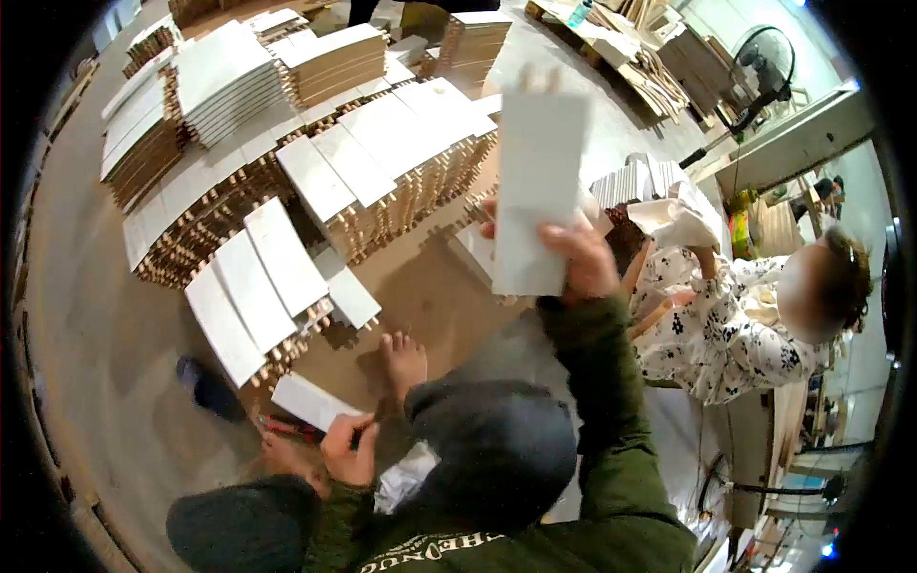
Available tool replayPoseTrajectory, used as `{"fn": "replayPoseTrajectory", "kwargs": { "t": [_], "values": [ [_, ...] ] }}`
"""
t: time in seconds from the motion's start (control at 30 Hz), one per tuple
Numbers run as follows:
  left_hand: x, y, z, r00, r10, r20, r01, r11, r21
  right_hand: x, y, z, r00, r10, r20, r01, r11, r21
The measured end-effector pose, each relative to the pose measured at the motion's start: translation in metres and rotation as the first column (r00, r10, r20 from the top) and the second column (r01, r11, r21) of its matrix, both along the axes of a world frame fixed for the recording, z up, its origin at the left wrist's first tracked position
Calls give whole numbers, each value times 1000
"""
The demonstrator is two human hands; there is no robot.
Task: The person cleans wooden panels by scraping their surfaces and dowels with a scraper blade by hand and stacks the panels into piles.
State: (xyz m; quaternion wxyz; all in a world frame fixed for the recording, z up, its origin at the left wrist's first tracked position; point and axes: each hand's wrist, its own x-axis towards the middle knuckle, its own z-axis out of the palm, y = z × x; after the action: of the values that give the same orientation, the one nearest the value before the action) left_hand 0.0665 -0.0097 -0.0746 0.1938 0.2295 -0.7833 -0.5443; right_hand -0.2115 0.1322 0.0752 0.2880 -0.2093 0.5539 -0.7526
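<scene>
Your right hand [580, 258] holds up a flat white rectangular board [539, 162] in front of you, the thumb lying on the near face and the other fingers behind it, their tips showing at the opposite edge, so they pinch it towards its lower end. Handling this board looks like the step in hand, and a grip that low probably lets the top sway, so steady your wrist and press just firmly enough to stop it twisting. Mind the short pale wooden pegs [553, 80] at the far end (they are blurred here, so judge them only with the board held still), since a knock against the long stack of white boards with pegged ends [377, 172] could mark the face or loosen a peg. Your left hand [349, 451] is low, thumb and forefinger curled towards each other beside the end of a narrow white board [310, 399]; I cannot tell whether they pinch it. If you need more support, free that hand first, then steady the raised board's lower edge, turning it well away from the co-worker in the black-and-white patterned clothing [702, 329] at your right.
</scene>
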Motion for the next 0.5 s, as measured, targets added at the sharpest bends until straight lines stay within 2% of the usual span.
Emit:
{"fn": "replayPoseTrajectory", "kwargs": {
  "t": [0.03,0.1,0.2,0.27,0.3,0.33,0.43,0.47,0.5],
  "values": [
    [-6,-2,-7,1000,-4,17,5,998,-57,-20,0,-40,997,36,66,-35,999,-22],
    [-4,-7,-24,996,19,92,-18,1000,-12,-52,4,-126,971,115,211,-102,992,-74],
    [6,-18,-52,978,17,206,-30,998,62,-65,16,-222,906,81,416,-49,995,-86],
    [10,-20,-59,962,25,273,-69,986,150,-64,28,-273,867,-285,408,209,953,221],
    [12,-20,-63,954,8,301,-63,983,173,-60,37,-286,853,-305,424,213,944,250],
    [11,-20,-66,947,-19,320,-50,977,205,-62,40,-292,912,-328,245,215,893,396],
    [12,-17,-79,942,-38,334,-50,966,252,-74,51,-305,951,-308,-19,286,856,431],
    [12,-19,-77,942,-39,332,-52,965,259,-78,55,-304,933,-297,-205,360,731,580],
    [12,-21,-76,942,-35,333,-56,964,261,-78,58,-304,916,-266,-300,399,679,616]
  ]
}}
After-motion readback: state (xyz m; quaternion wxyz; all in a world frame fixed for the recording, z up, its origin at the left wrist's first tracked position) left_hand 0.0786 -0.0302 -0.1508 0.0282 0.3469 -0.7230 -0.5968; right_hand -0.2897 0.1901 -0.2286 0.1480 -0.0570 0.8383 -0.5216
